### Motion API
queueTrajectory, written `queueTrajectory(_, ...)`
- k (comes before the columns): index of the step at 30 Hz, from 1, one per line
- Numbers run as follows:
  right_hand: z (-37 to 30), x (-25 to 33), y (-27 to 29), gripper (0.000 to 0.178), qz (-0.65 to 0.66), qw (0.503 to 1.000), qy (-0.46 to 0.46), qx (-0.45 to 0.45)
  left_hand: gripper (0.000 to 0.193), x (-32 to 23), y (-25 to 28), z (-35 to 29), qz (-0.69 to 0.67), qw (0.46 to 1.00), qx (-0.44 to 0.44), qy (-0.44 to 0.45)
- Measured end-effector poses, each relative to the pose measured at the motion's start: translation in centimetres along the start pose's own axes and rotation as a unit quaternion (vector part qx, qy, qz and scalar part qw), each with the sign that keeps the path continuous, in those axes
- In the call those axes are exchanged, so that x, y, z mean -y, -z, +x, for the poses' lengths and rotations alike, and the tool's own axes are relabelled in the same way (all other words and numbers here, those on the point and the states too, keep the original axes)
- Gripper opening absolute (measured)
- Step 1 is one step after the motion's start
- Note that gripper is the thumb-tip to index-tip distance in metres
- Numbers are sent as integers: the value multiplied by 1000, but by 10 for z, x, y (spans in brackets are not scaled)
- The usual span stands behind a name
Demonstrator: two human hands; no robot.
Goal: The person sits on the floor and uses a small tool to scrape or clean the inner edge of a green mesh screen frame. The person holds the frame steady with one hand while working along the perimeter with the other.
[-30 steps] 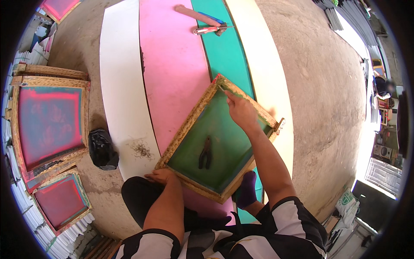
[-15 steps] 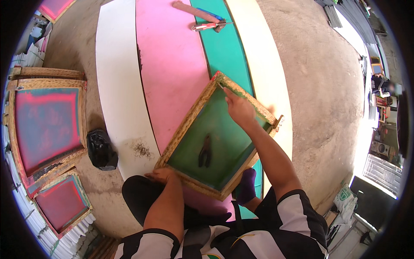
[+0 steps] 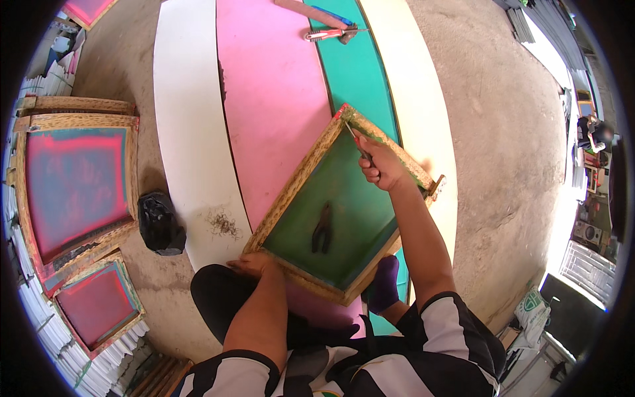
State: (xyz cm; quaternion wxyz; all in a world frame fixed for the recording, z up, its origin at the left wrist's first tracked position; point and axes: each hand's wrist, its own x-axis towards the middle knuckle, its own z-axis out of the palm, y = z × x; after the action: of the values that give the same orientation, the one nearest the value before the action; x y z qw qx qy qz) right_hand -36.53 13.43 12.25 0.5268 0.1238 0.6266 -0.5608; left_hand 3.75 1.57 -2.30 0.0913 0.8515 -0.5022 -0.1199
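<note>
A wooden screen frame (image 3: 296,182) with green mesh (image 3: 357,212) lies tilted before me, its far corner marked red. My right hand (image 3: 383,165) is closed around what looks like a screwdriver (image 3: 358,140) with a red and dark handle. Its thin metal shaft points at the inside of that far corner; whether the tip touches cannot be seen. My left hand (image 3: 250,264) grips the frame's near left corner, its fingers partly hidden by the wood. On the mesh rest dark-handled pliers (image 3: 322,233).
Under the frame are white, pink (image 3: 271,79), green and cream boards. A hammer (image 3: 311,9) and a red-handled screwdriver (image 3: 324,34) lie at the far end. On the left are a black plastic bag (image 3: 161,225) and wooden screens (image 3: 79,185). A person (image 3: 591,134) is far right.
My right hand has drawn back slightly from the far corner and turned, so more of the tool shows. The left hand keeps its hold; the whole view has shifted a little.
</note>
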Motion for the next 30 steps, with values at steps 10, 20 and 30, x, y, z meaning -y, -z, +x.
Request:
queueTrajectory(10, -14, -22, -15, 38, -374, 869, 253, -201, 57, -24, 15, -12, -34, 999, 13, 27)
queueTrajectory(20, -21, -15, -20, 37, -461, 826, 233, -228, 59, 1, -8, -4, 31, 999, 24, 1)
queueTrajectory(30, -24, -7, -22, 38, -501, 808, 219, -221, 55, 48, -56, 25, 217, 975, 54, -16)
